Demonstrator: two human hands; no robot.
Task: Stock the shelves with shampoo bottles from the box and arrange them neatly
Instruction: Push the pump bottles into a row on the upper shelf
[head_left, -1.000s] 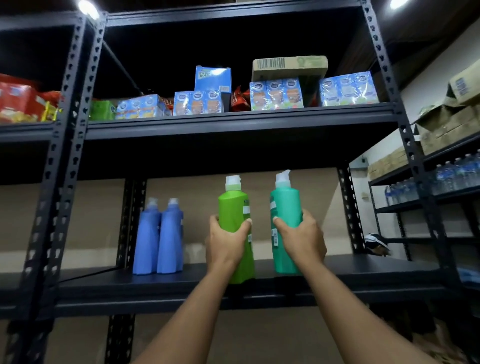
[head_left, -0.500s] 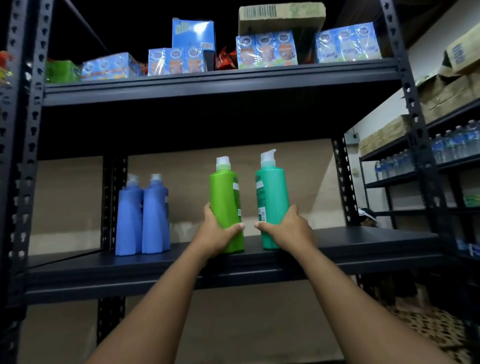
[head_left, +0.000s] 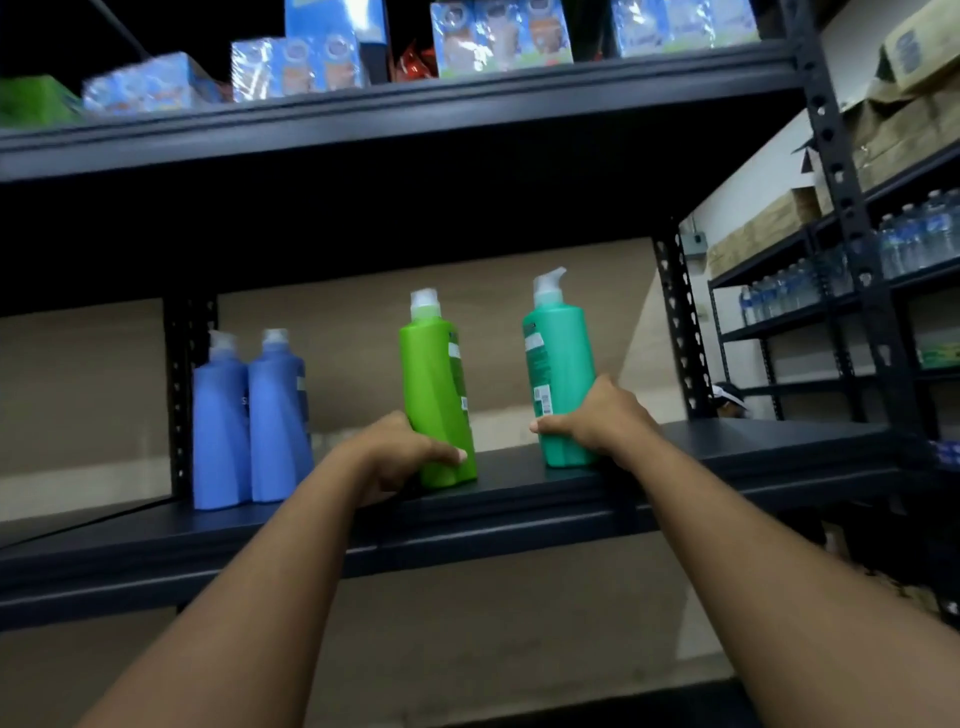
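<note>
At mid-frame the left hand (head_left: 402, 453) grips the base of the green bottle (head_left: 439, 400), and the right hand (head_left: 597, 418) grips the teal bottle (head_left: 558, 384) low on its side. Both bottles stand on the shelf (head_left: 519, 514), apart from each other. The low grips probably serve to steady and slide the tall pump bottles without tipping them. Two blue bottles (head_left: 252, 421) stand touching at the left of the frame, likely the row the new ones should join. The box is out of view.
</note>
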